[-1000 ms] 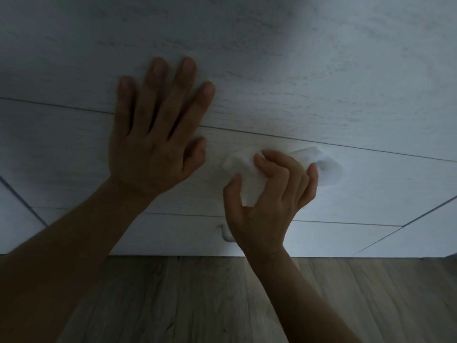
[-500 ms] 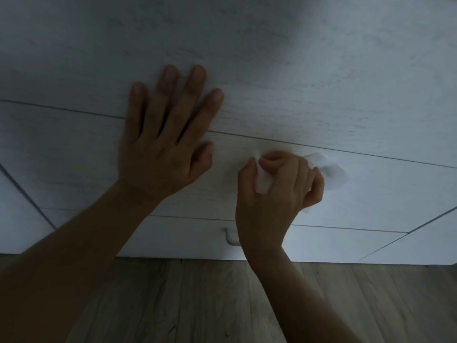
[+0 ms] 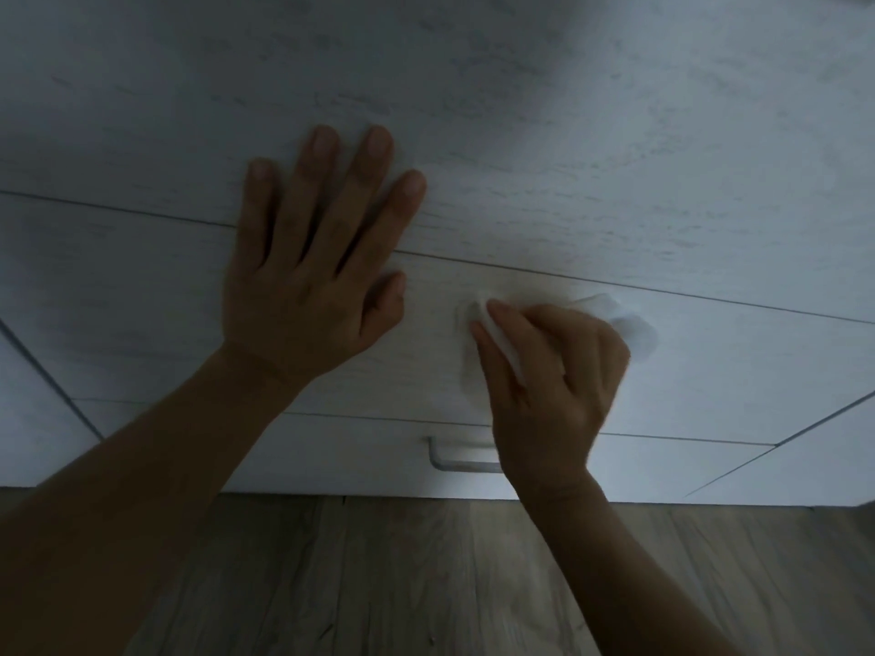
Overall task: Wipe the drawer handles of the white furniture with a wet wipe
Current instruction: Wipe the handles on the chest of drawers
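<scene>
while the wet wipe [image 3: 629, 324] lies bunched against the front of the middle drawer [image 3: 734, 371], the handle it is meant for is hidden under the cloth and the fingers, so how much of the bar it covers cannot be told. one white corner pokes out between thumb and forefinger and a larger fold bulges past the knuckles on the far side, which suggests the wipe is wrapped around something narrow rather than spread flat. the right hand [image 3: 554, 385] is curled tight on the wipe, thumb pinching it from the near side, wrist bent up from below, a pose suited to rubbing along a bar. the left hand [image 3: 308, 277] lies flat and spread across the seam above that drawer, fingers straight, palm pressed to the white furniture [image 3: 568, 134]; most likely it braces the body and stops the drawer sliding under the rubbing. below, the lower handle [image 3: 461, 464] shows bare, partly behind the right wrist, probably not yet wiped. the wooden floor [image 3: 426, 584] runs beneath both forearms.
</scene>
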Available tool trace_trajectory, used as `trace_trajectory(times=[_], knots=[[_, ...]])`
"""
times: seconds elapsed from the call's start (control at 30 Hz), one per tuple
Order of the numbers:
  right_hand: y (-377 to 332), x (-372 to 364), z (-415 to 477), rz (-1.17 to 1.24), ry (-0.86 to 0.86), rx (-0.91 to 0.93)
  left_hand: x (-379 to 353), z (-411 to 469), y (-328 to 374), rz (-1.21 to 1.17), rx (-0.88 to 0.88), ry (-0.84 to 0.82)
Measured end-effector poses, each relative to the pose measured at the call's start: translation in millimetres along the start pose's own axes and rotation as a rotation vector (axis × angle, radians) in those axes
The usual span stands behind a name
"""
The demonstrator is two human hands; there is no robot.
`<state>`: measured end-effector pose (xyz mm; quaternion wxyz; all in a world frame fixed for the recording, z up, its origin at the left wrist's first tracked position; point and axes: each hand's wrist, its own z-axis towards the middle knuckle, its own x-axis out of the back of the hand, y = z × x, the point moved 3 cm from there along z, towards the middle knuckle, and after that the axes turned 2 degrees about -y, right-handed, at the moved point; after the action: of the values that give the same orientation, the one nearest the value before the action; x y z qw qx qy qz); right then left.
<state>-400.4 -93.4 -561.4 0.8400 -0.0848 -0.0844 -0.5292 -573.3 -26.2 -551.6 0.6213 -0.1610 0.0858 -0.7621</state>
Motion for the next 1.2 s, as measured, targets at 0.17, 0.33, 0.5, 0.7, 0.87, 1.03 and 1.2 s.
trace_trajectory(times=[0.17, 0.33, 0.5, 0.7, 0.87, 1.03, 1.2], knots=[[10, 5, 1, 0.009, -0.027, 0.043, 1, 1, 1, -0.02, -0.006, -0.005], [0, 1, 2, 0.081, -0.117, 0.055, 1, 1, -1, -0.005, -0.005, -0.013], [13, 23, -2, 0.083, -0.074, -0.017, 1, 1, 0, 0.004, -0.009, -0.012], [5, 11, 1, 0.11, -0.087, 0.054, 1, 1, -1, 0.001, -0.002, -0.026], [14, 14, 2, 0.086, -0.077, 0.12, 1, -1, 0, 0.006, -0.006, -0.029], [9, 6, 1, 0.089, -0.096, 0.131, 1, 0, 0, -0.015, -0.01, -0.024], [13, 12, -2, 0.074, -0.082, 0.094, 1, 0, 0, -0.007, -0.006, -0.019]])
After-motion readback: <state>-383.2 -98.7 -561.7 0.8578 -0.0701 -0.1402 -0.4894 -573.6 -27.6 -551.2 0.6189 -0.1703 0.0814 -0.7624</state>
